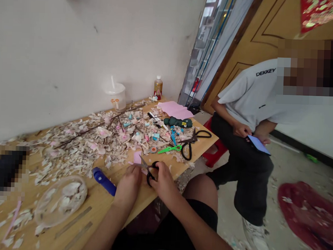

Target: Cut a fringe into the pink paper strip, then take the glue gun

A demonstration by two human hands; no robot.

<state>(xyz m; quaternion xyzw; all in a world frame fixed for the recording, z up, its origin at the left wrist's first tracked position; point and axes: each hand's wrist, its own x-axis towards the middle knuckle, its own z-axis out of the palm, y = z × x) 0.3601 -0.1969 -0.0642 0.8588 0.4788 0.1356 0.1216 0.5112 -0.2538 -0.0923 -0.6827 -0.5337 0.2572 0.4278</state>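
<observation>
"DEKKEY" is read on the grey shirt (255,91) of a seated person beyond the wooden table (103,205). Black-handled scissors (150,172) are gripped by the right hand (164,183), fingers clamped through the loops, at the table's near edge. Long axis runs from the handles up-left, blades pointed into pink paper (137,158) pinched by the left hand (128,185). A blue utility knife (103,180) is seen left of the scissors.

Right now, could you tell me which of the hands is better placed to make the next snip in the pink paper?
Right. The right hand has its fingers in the black scissors' handles, blades at the pink paper; the left hand steadies that paper.
</observation>
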